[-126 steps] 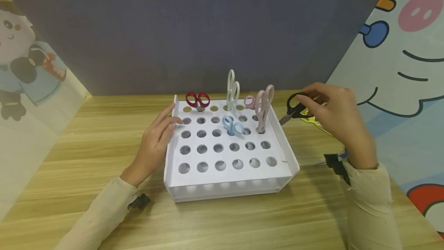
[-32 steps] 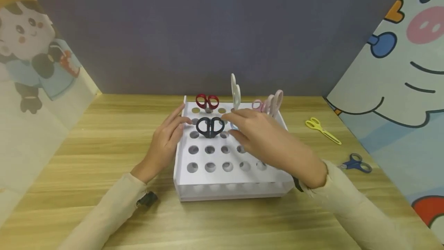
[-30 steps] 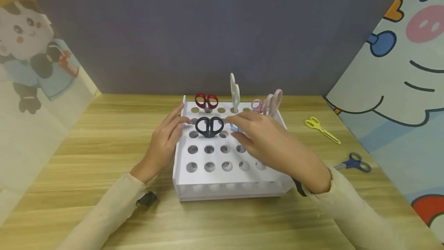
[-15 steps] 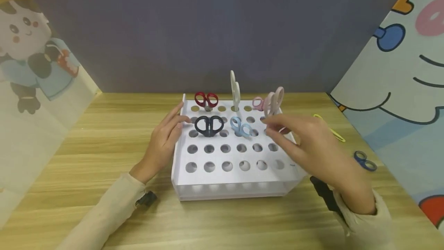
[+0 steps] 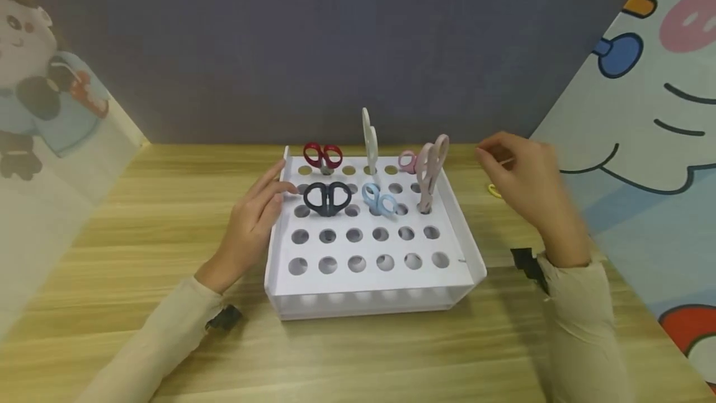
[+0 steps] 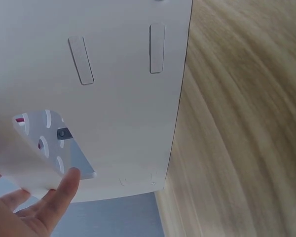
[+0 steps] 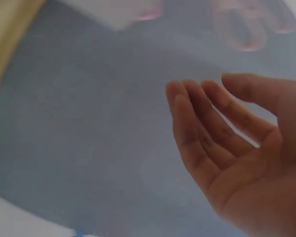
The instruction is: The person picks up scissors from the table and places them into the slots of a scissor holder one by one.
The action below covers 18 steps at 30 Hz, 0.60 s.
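Observation:
My left hand [image 5: 246, 226] rests against the left wall of a white rack [image 5: 369, 282] with rows of round holes. One fingertip reaches over the wall's top edge. In the left wrist view a finger touches the edge of the wall's cutout [image 6: 84, 174]. Black-handled scissors [image 5: 327, 206] stand in the rack near that hand. Right of the rack, my right hand [image 5: 534, 182] is raised, fingers loosely bent, holding nothing. Yellow scissors [image 5: 495, 191] lie beyond it, mostly hidden by the hand.
Also standing in the rack are red scissors [image 5: 322, 164], white scissors [image 5: 370, 149], light blue scissors [image 5: 375, 201], tall pale pink scissors [image 5: 426, 188] and smaller pink scissors [image 5: 401, 158]. A grey panel [image 5: 335, 48] rises behind the wooden table [image 5: 369, 359].
The black scissors, in my right hand 4.2 seconds ago, now stand in the rack. My right hand has since moved away to the right. My left hand stays at the rack's left wall.

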Tool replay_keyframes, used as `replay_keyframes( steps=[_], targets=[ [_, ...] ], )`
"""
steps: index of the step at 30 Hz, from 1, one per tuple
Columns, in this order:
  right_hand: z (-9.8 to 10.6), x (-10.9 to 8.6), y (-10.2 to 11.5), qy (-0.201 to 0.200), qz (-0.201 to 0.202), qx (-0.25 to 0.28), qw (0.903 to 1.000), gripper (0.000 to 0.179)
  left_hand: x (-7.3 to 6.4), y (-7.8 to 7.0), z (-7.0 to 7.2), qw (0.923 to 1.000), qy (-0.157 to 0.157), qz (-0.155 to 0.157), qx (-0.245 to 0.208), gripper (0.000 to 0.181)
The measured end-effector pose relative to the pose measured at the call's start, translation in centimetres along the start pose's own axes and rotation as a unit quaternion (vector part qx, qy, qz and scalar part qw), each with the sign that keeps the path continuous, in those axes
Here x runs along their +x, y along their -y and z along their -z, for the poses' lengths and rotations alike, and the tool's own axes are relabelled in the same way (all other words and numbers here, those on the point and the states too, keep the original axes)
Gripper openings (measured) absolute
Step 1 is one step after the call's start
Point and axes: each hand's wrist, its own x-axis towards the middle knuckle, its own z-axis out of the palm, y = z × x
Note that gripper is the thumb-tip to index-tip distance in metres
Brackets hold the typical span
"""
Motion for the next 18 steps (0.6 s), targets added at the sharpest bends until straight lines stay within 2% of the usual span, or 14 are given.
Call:
replay_keyframes(
  steps=[5, 11, 13, 18],
  targets=[
    [-2.8, 0.6, -5.2, 0.009, -0.046, 0.009, 0.9989, 0.024, -0.2, 0.1, -0.1, 1.0, 0.001, 0.003, -0.001, 0.024],
    [-4.8, -0.3, -10.8, 0.078, -0.116, -0.02, 0.99, 0.039, -0.2, 0.1, -0.1, 1.0, 0.002, 0.001, -0.003, 0.024],
    [-5.2, -0.7, -12.2, 0.096, -0.125, -0.033, 0.987, 0.042, -0.2, 0.1, -0.1, 1.0, 0.001, 0.0, -0.003, 0.024],
    [-6.0, -1.2, -15.0, 0.111, -0.134, -0.045, 0.9838, 0.043, -0.1, 0.0, 0.1, 1.0, 0.001, 0.0, -0.002, 0.025]
  ],
)
